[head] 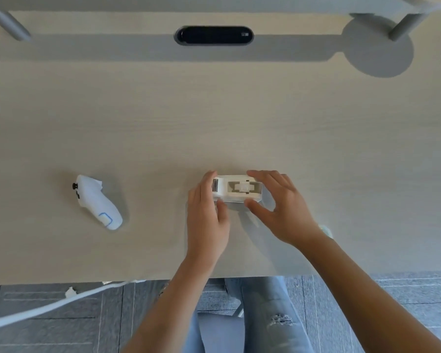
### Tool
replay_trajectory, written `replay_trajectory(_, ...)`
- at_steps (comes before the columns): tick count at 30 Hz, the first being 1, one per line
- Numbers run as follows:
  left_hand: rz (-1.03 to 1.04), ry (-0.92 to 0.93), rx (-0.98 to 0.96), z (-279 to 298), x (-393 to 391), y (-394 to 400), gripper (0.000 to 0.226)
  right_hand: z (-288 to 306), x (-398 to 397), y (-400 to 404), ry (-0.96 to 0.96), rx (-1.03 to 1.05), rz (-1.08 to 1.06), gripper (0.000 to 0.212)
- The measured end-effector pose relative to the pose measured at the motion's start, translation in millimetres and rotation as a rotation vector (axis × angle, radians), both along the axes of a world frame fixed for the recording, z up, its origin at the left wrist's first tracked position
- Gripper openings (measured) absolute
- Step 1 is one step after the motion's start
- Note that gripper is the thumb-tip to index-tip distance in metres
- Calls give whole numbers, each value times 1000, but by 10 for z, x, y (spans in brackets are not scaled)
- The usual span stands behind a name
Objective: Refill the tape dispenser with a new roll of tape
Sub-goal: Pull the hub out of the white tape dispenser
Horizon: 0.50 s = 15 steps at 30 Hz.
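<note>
Dispenser (pixel 236 188) sits on the desk (pixel 214 118) near its front edge, about six o'clock, lying across. Left hand (pixel 207 220) pinches its nine o'clock end; right hand (pixel 281 208) spans the three o'clock end, fingers wide, thumb touching. Brace firmly left, then lift the middle hub straight up. No new roll is visible.

Bright even light, soft shadows on desk (pixel 214 118), edges bowed, slight blur
</note>
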<state>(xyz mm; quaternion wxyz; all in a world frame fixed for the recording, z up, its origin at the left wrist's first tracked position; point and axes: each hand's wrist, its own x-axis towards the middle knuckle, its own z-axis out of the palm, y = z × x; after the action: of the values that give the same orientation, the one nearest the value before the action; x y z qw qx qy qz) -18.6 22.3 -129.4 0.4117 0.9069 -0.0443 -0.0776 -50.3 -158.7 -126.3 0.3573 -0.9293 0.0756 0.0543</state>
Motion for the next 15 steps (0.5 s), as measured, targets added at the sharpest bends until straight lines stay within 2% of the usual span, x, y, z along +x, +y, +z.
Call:
replay_trajectory(6, 4, -105, -43, -215, -257, 110, 57, -59, -229, 84, -87, -17, 1, 55)
replay_trajectory(15, -110, -304, -109, -531, -578, 351, 58, -356, -699, 301, -304, -49, -73, 57)
